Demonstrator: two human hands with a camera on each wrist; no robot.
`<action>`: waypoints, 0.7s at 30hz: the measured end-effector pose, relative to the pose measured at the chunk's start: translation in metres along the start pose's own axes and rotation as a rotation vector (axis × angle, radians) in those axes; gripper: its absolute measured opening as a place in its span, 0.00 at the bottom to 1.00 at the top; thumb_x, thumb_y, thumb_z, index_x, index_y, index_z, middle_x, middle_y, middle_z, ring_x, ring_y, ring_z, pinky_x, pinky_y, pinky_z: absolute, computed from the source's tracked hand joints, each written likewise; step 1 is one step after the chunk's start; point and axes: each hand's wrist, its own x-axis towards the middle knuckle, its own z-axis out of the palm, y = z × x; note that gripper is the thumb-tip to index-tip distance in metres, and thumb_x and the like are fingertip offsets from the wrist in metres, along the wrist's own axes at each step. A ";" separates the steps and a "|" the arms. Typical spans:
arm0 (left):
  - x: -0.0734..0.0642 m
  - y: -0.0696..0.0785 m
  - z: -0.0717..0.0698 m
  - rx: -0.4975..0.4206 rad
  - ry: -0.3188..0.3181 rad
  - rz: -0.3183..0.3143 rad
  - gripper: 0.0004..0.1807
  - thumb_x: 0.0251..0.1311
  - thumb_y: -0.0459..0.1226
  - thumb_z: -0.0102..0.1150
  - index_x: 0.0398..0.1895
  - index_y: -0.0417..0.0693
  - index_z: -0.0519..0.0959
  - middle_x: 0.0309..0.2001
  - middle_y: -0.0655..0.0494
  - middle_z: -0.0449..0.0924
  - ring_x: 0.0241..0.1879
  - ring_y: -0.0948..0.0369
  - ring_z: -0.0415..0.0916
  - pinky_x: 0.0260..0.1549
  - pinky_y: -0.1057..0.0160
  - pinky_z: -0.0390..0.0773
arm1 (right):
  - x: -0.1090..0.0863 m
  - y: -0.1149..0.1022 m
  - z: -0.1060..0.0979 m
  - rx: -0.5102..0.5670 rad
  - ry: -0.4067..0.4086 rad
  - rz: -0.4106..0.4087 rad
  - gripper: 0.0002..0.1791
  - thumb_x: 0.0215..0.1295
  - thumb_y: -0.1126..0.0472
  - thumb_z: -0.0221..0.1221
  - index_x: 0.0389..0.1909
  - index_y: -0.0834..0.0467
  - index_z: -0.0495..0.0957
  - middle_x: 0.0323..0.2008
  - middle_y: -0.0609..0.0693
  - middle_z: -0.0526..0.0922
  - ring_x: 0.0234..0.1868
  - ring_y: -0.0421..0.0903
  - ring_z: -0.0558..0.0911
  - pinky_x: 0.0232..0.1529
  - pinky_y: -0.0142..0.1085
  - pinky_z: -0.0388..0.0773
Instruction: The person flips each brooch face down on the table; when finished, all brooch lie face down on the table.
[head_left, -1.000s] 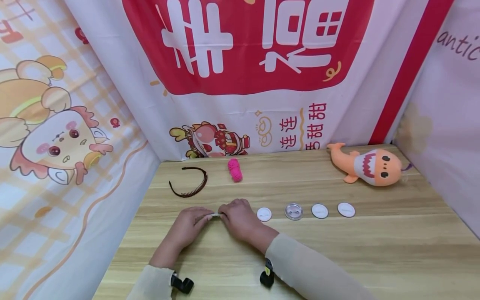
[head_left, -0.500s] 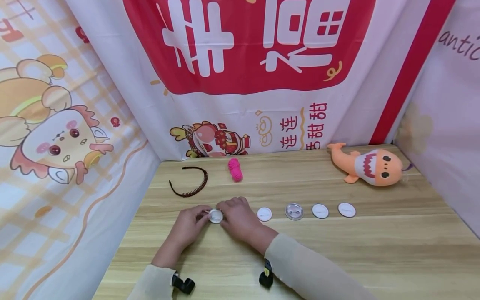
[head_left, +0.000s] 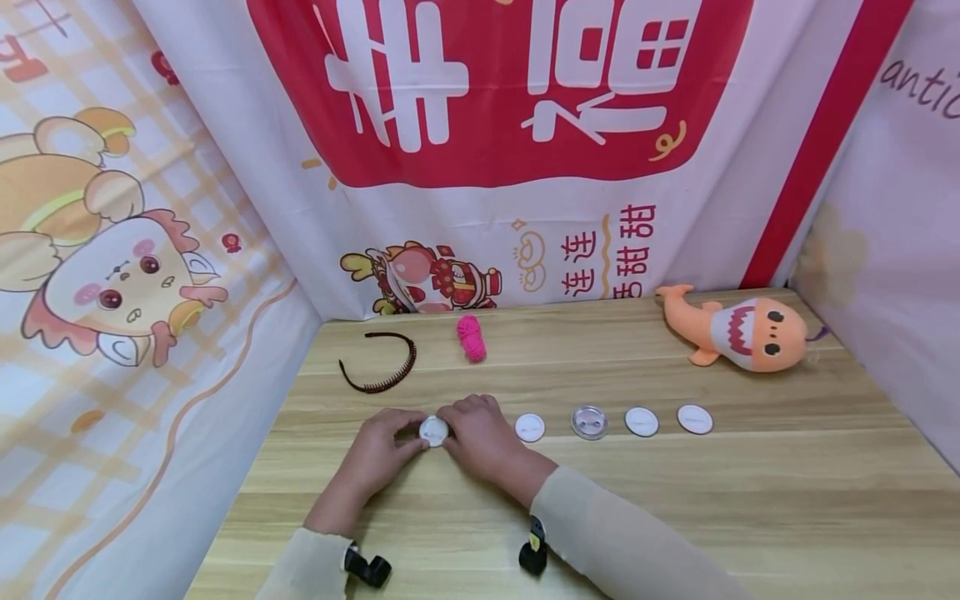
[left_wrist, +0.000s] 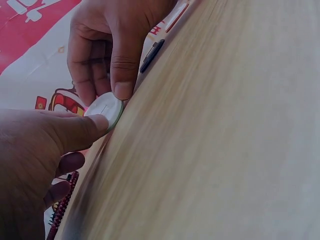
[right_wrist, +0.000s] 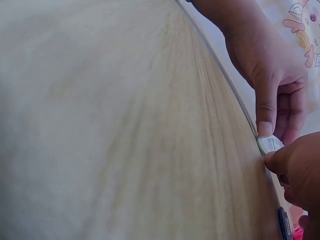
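A round white pin-back badge (head_left: pixel 433 431) is held between both hands at the left of the row, its pin side up. My left hand (head_left: pixel 384 448) pinches its left edge, the thumb pressed on the near rim in the left wrist view. My right hand (head_left: pixel 480 435) pinches the opposite edge with thumb and fingers. To the right, more badges lie pin side up: a white badge (head_left: pixel 529 427), a clear-rimmed badge (head_left: pixel 589 422), and two white badges, one nearer (head_left: pixel 641 422) and one farther right (head_left: pixel 695 419).
Behind the hands lie a dark toothed headband (head_left: pixel 390 382) and a bundle of pink yarn (head_left: pixel 472 339). An orange plush shark (head_left: pixel 738 333) rests at the back right of the wooden table (head_left: pixel 675 508). Printed cloth walls (head_left: pixel 450 217) stand at the back and sides.
The badge between the hands was edge-on a second ago and has been turned so its pin side faces up. The left fingers have spread around its edge. Other items have not moved.
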 end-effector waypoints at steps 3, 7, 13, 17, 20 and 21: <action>0.000 0.000 0.000 0.011 -0.005 0.022 0.22 0.63 0.39 0.80 0.60 0.52 0.89 0.57 0.57 0.90 0.61 0.55 0.84 0.64 0.48 0.83 | 0.000 0.000 0.001 -0.001 0.001 -0.009 0.20 0.78 0.49 0.66 0.65 0.49 0.84 0.59 0.46 0.90 0.62 0.47 0.83 0.73 0.47 0.74; -0.001 0.001 0.000 0.014 -0.011 0.031 0.21 0.63 0.40 0.80 0.60 0.50 0.89 0.57 0.56 0.90 0.61 0.53 0.84 0.66 0.47 0.83 | -0.001 0.001 0.001 0.006 -0.004 -0.021 0.19 0.78 0.50 0.66 0.64 0.49 0.86 0.58 0.44 0.91 0.62 0.47 0.84 0.71 0.46 0.75; -0.002 0.003 -0.001 0.042 -0.022 0.036 0.21 0.63 0.42 0.80 0.59 0.50 0.90 0.56 0.55 0.90 0.60 0.53 0.85 0.65 0.47 0.83 | -0.001 0.002 0.001 -0.007 -0.026 -0.034 0.19 0.79 0.50 0.65 0.65 0.48 0.86 0.59 0.42 0.91 0.64 0.47 0.84 0.72 0.46 0.74; -0.002 0.003 -0.002 0.081 -0.025 0.064 0.21 0.63 0.43 0.80 0.59 0.50 0.90 0.54 0.56 0.91 0.59 0.54 0.85 0.64 0.48 0.84 | -0.001 0.003 0.000 -0.026 -0.027 -0.054 0.15 0.80 0.50 0.63 0.60 0.46 0.89 0.58 0.40 0.91 0.64 0.48 0.83 0.72 0.48 0.75; -0.001 0.003 -0.002 0.124 -0.027 0.090 0.22 0.63 0.45 0.80 0.59 0.50 0.91 0.53 0.57 0.92 0.58 0.55 0.86 0.63 0.49 0.84 | -0.001 0.003 0.000 -0.045 -0.020 -0.071 0.12 0.80 0.51 0.62 0.56 0.45 0.90 0.58 0.38 0.91 0.63 0.48 0.84 0.70 0.49 0.75; -0.001 0.002 -0.001 0.137 -0.027 0.098 0.22 0.63 0.45 0.80 0.59 0.51 0.91 0.53 0.57 0.92 0.58 0.55 0.86 0.63 0.49 0.84 | -0.001 0.003 0.000 -0.052 -0.018 -0.075 0.12 0.81 0.51 0.61 0.55 0.45 0.90 0.57 0.38 0.91 0.63 0.49 0.84 0.70 0.49 0.76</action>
